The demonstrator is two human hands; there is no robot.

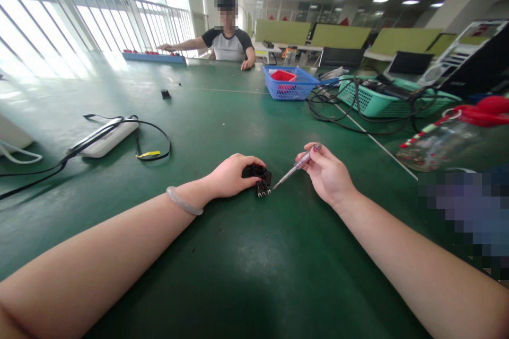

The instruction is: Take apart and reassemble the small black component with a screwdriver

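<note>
On the green table my left hand (235, 176), with a pale bangle at the wrist, is closed around a small black electrical part (264, 179). Metal prongs stick out of the part's near end, and my fingers cover some of its left side. My right hand (326, 175) grips a slim screwdriver (295, 168) with a clear, purplish handle between thumb and fingers. The screwdriver slants down to the left. Its tip is close to the prongs; whether it touches them I cannot tell.
A white power bank-like box (110, 137) with black cables lies left. Farther back are a small black piece (166, 94), a blue basket (292, 96) and a green basket (368, 108) trailing cables. A red-lidded jar (441, 140) stands right. Across the table sits a person (230, 45).
</note>
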